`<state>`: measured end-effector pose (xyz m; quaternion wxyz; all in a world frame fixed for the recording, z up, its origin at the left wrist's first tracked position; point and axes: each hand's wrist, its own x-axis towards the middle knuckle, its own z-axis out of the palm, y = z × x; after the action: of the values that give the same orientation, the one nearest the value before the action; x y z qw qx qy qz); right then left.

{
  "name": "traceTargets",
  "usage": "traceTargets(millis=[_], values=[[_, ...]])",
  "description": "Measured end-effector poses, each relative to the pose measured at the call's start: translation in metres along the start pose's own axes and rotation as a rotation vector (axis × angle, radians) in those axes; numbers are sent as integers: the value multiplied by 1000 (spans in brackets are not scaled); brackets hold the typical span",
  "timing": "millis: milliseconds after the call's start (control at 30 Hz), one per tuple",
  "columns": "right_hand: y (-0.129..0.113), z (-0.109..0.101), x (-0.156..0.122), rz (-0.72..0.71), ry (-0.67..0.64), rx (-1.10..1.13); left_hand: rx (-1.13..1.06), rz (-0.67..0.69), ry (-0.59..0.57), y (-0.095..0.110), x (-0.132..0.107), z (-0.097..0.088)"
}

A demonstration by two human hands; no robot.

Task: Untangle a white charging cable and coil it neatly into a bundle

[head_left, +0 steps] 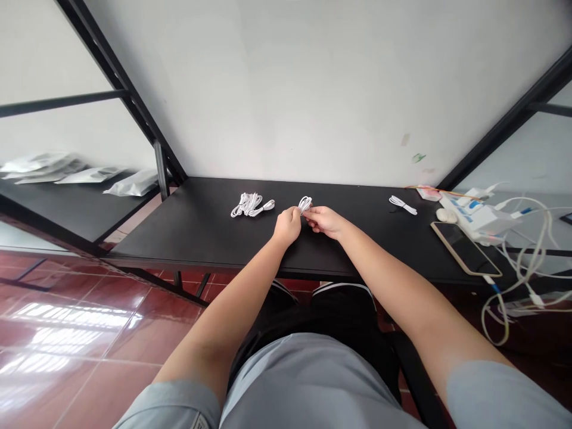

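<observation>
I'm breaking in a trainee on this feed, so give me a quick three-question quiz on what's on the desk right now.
1. True or false: both the left hand and the right hand are on the small white cable coil.
2. Which lies furthest to the person's right? A) the loose cable bundle B) the tied cable C) the phone
3. Fill in: the phone lies face up on the black desk, just in front of a white ____ with plugs in it.

Key: 1 true; 2 C; 3 power strip.
</observation>
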<state>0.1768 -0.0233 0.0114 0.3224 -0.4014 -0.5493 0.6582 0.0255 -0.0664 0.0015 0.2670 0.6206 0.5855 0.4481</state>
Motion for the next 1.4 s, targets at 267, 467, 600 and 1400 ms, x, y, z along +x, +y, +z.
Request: traceTargets(millis=[267,467,600,1400], values=[[-9,-14,14,114,13,97,36,3,-36,2,22,7],[-17,-31,29,34,41,112,-107,-31,-71,6,57,15],[-19,-41,38,-13,83,95,-159,-60,-95,6,77,26],[0,-59,36,-244,180,-289,-387,-116,-192,-14,81,22]])
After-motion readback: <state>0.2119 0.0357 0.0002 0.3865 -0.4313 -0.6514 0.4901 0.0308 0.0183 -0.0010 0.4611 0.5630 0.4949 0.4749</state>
